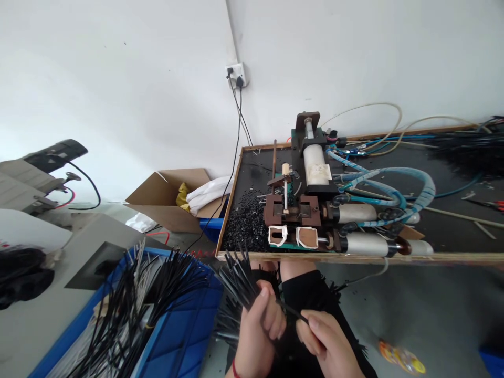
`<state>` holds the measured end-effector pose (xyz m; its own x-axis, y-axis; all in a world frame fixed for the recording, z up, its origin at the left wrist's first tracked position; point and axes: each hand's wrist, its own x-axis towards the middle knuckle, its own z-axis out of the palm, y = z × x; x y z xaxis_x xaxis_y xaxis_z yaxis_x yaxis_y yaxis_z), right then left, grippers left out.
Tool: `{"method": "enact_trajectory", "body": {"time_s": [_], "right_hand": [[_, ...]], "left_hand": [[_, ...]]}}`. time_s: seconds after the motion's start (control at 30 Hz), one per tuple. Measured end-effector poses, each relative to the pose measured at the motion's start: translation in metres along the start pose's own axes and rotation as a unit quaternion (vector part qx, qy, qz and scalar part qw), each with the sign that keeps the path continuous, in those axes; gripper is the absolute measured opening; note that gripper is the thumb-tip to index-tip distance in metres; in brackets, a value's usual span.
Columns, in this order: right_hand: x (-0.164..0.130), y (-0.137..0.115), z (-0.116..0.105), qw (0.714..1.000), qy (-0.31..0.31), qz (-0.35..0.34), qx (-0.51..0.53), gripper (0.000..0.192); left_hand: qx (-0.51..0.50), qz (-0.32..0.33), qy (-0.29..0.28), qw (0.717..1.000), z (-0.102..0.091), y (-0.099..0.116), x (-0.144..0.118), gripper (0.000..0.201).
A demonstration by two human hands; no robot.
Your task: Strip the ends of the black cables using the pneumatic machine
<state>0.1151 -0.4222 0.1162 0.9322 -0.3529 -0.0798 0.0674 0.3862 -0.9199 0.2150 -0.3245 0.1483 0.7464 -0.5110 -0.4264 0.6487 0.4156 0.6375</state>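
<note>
The left hand [258,320] is closed around a bundle of black strands [240,281], which fan up and to the left out of the fist; its fingers [275,317] curl over the lower end of the bundle. The right hand [326,341] sits just beside it, thumb and forefinger pinched on a single black strand [293,313] that runs back toward the left fist. Both hands are low in the picture and cut off by the bottom edge, so the wrists barely show. Below them lies a dark mass, too dim to make out whether it is more strands or cloth.

Ahead stands the bench [354,258] with its wooden edge, carrying a small pneumatic machine [311,205] with blue hoses [405,184] and a heap of black offcuts [248,226] on its left. To the left a blue crate [185,325] holds many more black strands, partly out of frame. A cardboard box [173,202] sits by the wall.
</note>
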Motion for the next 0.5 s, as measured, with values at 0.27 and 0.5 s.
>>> {"method": "enact_trajectory", "body": {"time_s": [0.27, 0.5], "right_hand": [[0.030, -0.033, 0.017, 0.991, -0.029, -0.021, 0.128, 0.046], [0.058, -0.043, 0.033, 0.961, -0.030, -0.032, 0.274, 0.035]], "left_hand": [[0.042, 0.191, -0.062, 0.979, -0.001, 0.032, -0.022, 0.016], [0.170, 0.320, -0.159, 0.918, 0.016, 0.067, -0.025, 0.019]]}}
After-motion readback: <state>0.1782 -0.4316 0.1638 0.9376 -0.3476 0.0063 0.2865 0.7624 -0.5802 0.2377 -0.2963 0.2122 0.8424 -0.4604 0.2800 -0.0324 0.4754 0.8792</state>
